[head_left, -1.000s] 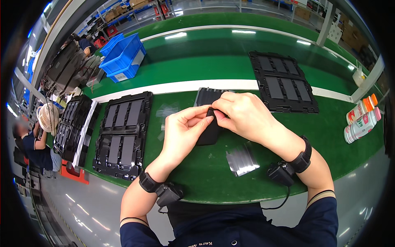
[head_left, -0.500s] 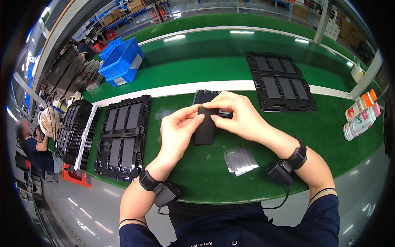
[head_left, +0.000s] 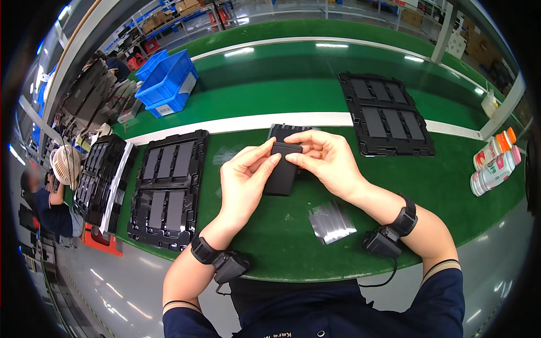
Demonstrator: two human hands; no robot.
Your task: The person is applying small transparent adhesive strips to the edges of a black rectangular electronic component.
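Observation:
A black, flat rectangular block [head_left: 279,179] lies between my hands, its length running toward me. My left hand [head_left: 242,179] pinches the block's far left edge between thumb and fingertips. From the other side, my right hand [head_left: 333,167] grips the same far end, thumb on the near face and index finger over the top. A narrow band or lip crosses the block between the fingertips; whether it is a separate piece I cannot make out. Just beyond the hands sit more dark flat pieces [head_left: 277,132], partly covered by the fingers. Thin clear plastic strips [head_left: 331,223] lie nearer, right of the block.
A black tray [head_left: 193,163] of dark rectangular pieces lies left, another tray [head_left: 360,147] far right. Stacked trays [head_left: 96,186] stand at the left edge. Blue bins [head_left: 169,84] are at the back left; two bottles [head_left: 496,170] stand right. A person [head_left: 53,203] sits far left.
My right fingers have shifted along the block's far end, the index finger now stretched over its top. The block's near end has swung slightly left.

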